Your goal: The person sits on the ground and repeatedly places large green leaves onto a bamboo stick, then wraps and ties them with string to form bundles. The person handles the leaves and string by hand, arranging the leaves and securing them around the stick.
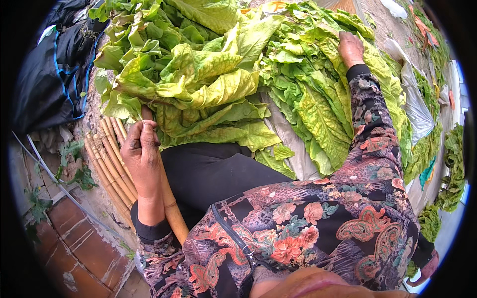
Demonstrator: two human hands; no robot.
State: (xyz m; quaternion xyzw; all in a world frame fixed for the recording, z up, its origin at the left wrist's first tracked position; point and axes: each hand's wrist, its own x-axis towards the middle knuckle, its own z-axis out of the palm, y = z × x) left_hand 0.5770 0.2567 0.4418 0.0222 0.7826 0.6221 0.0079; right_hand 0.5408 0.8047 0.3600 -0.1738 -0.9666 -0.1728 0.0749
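Observation:
My left hand [141,146] is closed in a pinch beside a bamboo pole [174,211]. A thin pale string seems to come out above the thumb, though most of it is hidden by the fingers. The pole runs from my lap up under a heap of large yellow-green tobacco leaves [208,74], overlapping and curled at their edges. Farther right, my right hand [351,48] reaches out with curled fingers onto a second pile of tobacco leaves [323,107]. Its fingertips grip at a leaf near the top of that pile.
Several bamboo poles [110,159] lie side by side left of my left hand. A black sheet with blue edging [54,82] is at far left, above reddish tiles [82,243]. White plastic sheeting [415,102] and more leaves [449,169] lie along the right side.

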